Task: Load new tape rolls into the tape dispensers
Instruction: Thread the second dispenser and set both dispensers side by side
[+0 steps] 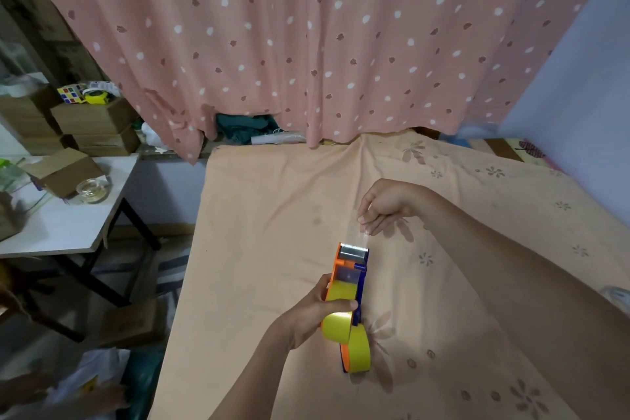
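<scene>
Left hand (315, 312) grips tape dispenser (351, 286) around yellow roll; right hand (383, 206) at 12 o'clock, fingers pinching clear tape end (364, 232).

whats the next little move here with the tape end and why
Probably pull the clear tape end a bit farther and lay it down over the metal blade. The right hand pinches the end just past the front of the dispenser, which the left hand grips at the roll, so the strip looks threaded but not yet seated.
</scene>
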